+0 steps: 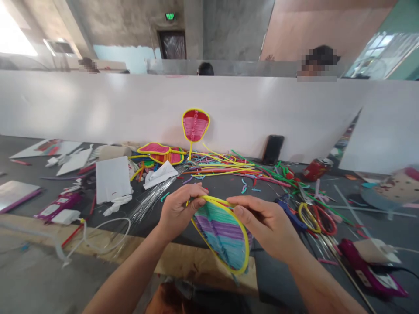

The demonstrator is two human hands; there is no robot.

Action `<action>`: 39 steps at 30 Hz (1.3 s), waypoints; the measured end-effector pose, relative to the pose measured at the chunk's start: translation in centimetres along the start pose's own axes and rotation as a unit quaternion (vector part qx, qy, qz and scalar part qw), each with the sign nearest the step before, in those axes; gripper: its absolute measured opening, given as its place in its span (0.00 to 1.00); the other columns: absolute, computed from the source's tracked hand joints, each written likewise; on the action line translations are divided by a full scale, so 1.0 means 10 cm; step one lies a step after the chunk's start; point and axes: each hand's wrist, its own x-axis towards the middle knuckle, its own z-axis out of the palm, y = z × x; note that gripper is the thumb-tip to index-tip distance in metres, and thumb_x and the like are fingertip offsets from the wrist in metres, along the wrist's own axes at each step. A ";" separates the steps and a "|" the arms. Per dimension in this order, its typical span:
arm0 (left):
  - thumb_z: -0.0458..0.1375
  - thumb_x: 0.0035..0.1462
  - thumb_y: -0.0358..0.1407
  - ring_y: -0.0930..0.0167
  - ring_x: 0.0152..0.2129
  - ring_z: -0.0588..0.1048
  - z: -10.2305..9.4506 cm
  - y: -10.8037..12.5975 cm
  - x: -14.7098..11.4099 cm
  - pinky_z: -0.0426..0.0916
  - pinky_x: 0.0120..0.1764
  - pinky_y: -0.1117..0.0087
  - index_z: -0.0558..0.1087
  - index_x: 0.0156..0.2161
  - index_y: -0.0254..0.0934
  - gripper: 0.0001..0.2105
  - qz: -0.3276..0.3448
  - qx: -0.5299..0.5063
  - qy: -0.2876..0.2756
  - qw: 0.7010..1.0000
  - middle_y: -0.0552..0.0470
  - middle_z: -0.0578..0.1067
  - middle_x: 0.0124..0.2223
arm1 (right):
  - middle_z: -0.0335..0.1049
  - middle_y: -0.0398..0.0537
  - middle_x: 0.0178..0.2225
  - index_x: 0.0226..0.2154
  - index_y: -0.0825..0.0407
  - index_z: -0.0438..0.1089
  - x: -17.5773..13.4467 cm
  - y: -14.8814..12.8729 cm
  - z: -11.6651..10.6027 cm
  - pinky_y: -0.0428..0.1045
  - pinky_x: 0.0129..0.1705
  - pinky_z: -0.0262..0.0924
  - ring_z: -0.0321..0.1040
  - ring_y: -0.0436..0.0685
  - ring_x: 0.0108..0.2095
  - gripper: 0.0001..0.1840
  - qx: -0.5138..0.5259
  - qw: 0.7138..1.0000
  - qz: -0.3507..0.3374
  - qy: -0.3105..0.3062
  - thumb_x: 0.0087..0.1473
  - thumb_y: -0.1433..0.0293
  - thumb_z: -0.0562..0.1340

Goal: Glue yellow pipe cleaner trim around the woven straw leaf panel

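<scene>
Between my hands is a petal-shaped pipe-cleaner piece (225, 237), striped teal, purple and blue inside a fuzzy yellow border. My left hand (181, 207) pinches the upper left end of its yellow edge with thumb and fingers. On the other side, my right hand (265, 220) has thumb and forefinger closed on the top right of the same border. The piece hangs tilted over the table's front edge. A pink and red fan shape with a yellow rim (195, 125) stands upright against the white panel, and similar pink pieces (160, 152) lie left of it.
Loose pipe cleaners (225, 168) are heaped behind my hands. Scissors (324, 220), a red can (317, 169) and a phone (273, 149) are to the right. Silver wires (153, 196), white paper (113, 179) and a white cable (108, 250) lie left. A white panel (98, 104) closes off the back.
</scene>
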 end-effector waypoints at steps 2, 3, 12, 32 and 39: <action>0.57 0.59 0.32 0.70 0.36 0.77 0.01 0.01 -0.01 0.69 0.51 0.63 0.74 0.35 0.37 0.03 0.023 0.008 0.001 1.000 0.51 0.77 0.34 | 0.75 0.44 0.27 0.38 0.48 0.77 0.01 -0.03 -0.02 0.42 0.21 0.58 0.66 0.49 0.23 0.14 -0.005 1.000 0.004 0.014 0.57 0.60 0.59; 0.57 0.59 0.32 0.70 0.36 0.77 0.02 0.02 -0.01 0.69 0.51 0.63 0.74 0.36 0.37 0.03 0.035 0.011 0.000 0.999 0.51 0.77 0.34 | 0.76 0.44 0.28 0.36 0.49 0.77 0.02 -0.05 -0.03 0.42 0.23 0.60 0.67 0.50 0.24 0.13 -0.007 1.000 0.003 0.023 0.56 0.61 0.60; 0.60 0.57 0.32 0.65 0.48 0.74 0.06 0.06 -0.13 0.70 0.50 0.68 0.70 0.45 0.40 0.10 0.021 0.019 0.026 0.999 0.50 0.78 0.39 | 0.72 0.40 0.22 0.27 0.50 0.75 0.04 -0.23 -0.14 0.40 0.22 0.59 0.66 0.48 0.22 0.10 -0.090 0.994 -0.038 0.056 0.55 0.65 0.60; 0.58 0.58 0.32 0.69 0.39 0.77 0.05 0.13 -0.06 0.70 0.50 0.66 0.73 0.37 0.38 0.02 0.042 0.042 0.001 0.998 0.51 0.78 0.36 | 0.75 0.41 0.27 0.33 0.49 0.74 -0.03 -0.28 -0.14 0.42 0.27 0.61 0.69 0.49 0.26 0.10 -0.123 0.990 -0.062 0.010 0.59 0.65 0.58; 0.55 0.59 0.38 0.67 0.39 0.77 -0.01 -0.03 -0.09 0.70 0.41 0.68 0.71 0.33 0.37 0.08 -0.113 0.036 0.020 0.993 0.48 0.78 0.37 | 0.74 0.47 0.37 0.46 0.48 0.71 -0.12 -0.19 -0.10 0.45 0.37 0.65 0.70 0.52 0.36 0.13 -0.100 0.992 -0.068 -0.034 0.61 0.68 0.55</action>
